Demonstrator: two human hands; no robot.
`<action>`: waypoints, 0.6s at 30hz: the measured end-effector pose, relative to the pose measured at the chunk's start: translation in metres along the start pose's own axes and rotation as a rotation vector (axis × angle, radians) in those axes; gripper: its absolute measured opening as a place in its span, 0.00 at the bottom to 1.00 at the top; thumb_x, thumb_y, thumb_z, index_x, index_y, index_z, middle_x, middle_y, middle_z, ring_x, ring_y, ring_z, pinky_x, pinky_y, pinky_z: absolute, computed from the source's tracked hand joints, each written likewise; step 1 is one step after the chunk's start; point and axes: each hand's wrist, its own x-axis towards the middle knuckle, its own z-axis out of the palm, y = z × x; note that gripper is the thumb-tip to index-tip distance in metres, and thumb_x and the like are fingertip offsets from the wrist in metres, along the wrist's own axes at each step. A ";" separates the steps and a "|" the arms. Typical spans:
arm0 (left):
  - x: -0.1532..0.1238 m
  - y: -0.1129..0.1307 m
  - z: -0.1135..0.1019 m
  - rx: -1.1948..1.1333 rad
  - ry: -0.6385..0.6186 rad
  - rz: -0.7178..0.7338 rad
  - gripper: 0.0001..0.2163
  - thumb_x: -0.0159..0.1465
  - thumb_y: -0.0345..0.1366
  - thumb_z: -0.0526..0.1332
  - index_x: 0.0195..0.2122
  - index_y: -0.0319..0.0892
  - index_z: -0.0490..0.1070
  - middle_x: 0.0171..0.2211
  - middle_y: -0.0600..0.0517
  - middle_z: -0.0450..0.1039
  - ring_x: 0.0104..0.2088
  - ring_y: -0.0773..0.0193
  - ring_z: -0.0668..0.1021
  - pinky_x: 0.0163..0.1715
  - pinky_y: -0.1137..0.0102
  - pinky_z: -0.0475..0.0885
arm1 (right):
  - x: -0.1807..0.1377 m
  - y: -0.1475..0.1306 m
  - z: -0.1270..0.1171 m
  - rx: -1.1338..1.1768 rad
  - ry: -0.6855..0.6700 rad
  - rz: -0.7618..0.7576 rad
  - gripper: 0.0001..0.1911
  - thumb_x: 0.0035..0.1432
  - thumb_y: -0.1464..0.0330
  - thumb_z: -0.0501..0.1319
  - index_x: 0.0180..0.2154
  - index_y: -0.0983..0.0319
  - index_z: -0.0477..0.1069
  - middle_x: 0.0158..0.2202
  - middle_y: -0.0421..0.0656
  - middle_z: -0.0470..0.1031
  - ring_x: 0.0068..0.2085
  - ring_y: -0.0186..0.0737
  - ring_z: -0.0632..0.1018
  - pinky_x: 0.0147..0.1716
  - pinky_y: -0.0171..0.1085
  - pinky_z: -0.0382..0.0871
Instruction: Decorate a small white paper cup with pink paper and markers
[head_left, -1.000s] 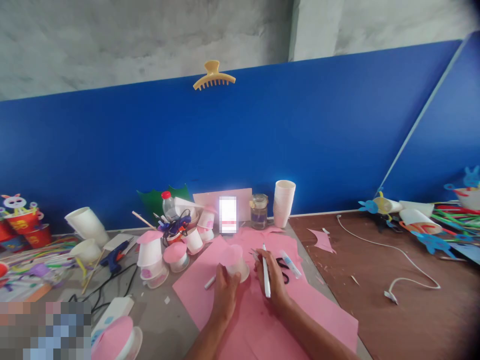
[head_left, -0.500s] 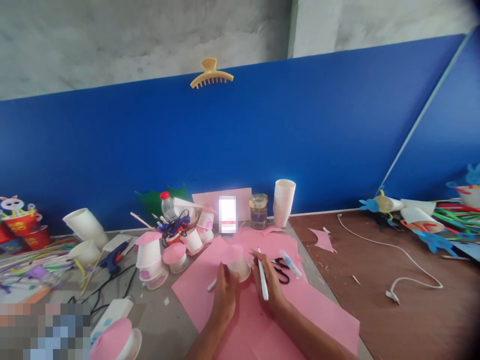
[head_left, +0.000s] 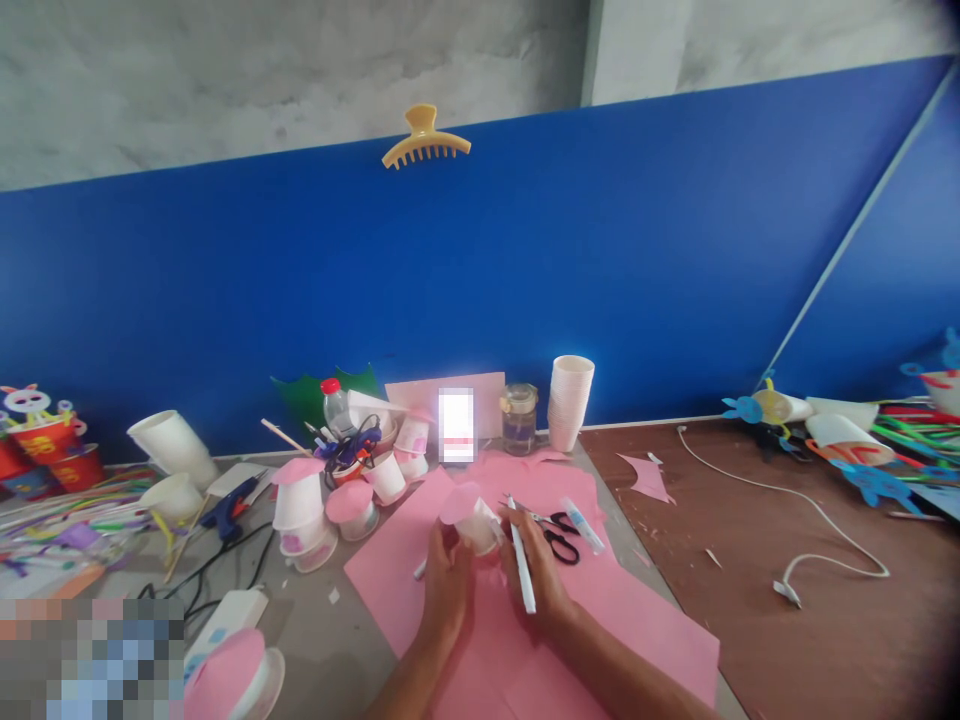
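Note:
My left hand (head_left: 448, 580) is closed around the side of a small white paper cup (head_left: 484, 540) that has a round pink paper piece (head_left: 459, 503) on its top. The cup tilts over the pink paper sheets (head_left: 420, 510). In my right hand (head_left: 541, 580) a white pen (head_left: 523, 565) lies slantwise between the fingers, and its fingertips are close to the cup's right side; whether they touch it I cannot tell. Black-handled scissors (head_left: 561, 540) and a clear glue tube (head_left: 583, 525) lie just right of that hand. A white stick-like end (head_left: 420, 570) shows by my left hand.
Pink-topped cups (head_left: 300, 500) stand to the left, near a blue glue gun (head_left: 231, 508) and its cord. At the back are a bright phone screen (head_left: 456, 425), a glass jar (head_left: 518, 418) and stacked paper cups (head_left: 570, 403). A white cable (head_left: 787, 490) runs across the brown tabletop at right.
The cup has turned a little between my hands, and its pink top has shifted slightly left and up. The right fingers have moved a little, uncovering more of the scissors.

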 end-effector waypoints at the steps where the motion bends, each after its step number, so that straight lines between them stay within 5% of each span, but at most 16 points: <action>1: 0.001 0.000 0.000 -0.028 0.007 -0.001 0.14 0.55 0.35 0.61 0.43 0.41 0.67 0.42 0.46 0.74 0.44 0.55 0.75 0.44 0.62 0.68 | 0.001 -0.003 -0.001 -0.014 -0.016 -0.005 0.12 0.64 0.68 0.52 0.48 0.57 0.66 0.36 0.43 0.72 0.35 0.41 0.75 0.36 0.41 0.73; 9: 0.004 -0.006 -0.004 0.077 0.038 0.007 0.08 0.55 0.40 0.61 0.30 0.41 0.69 0.36 0.47 0.73 0.38 0.56 0.75 0.41 0.62 0.68 | -0.004 -0.010 0.001 0.028 -0.032 -0.079 0.12 0.61 0.72 0.53 0.47 0.59 0.65 0.34 0.41 0.70 0.32 0.37 0.74 0.33 0.36 0.73; 14: 0.003 -0.012 -0.005 0.040 0.054 0.040 0.14 0.56 0.42 0.62 0.42 0.43 0.70 0.45 0.45 0.72 0.46 0.55 0.74 0.48 0.61 0.67 | -0.009 -0.002 0.007 0.019 -0.074 -0.097 0.12 0.63 0.73 0.52 0.48 0.59 0.64 0.40 0.45 0.71 0.38 0.40 0.75 0.38 0.40 0.74; 18: -0.001 -0.007 -0.005 0.068 0.035 0.067 0.11 0.57 0.43 0.61 0.37 0.43 0.70 0.37 0.48 0.74 0.41 0.56 0.75 0.44 0.63 0.69 | -0.010 0.000 0.006 -0.044 -0.057 -0.122 0.14 0.62 0.73 0.53 0.50 0.58 0.63 0.40 0.46 0.72 0.40 0.43 0.75 0.40 0.42 0.74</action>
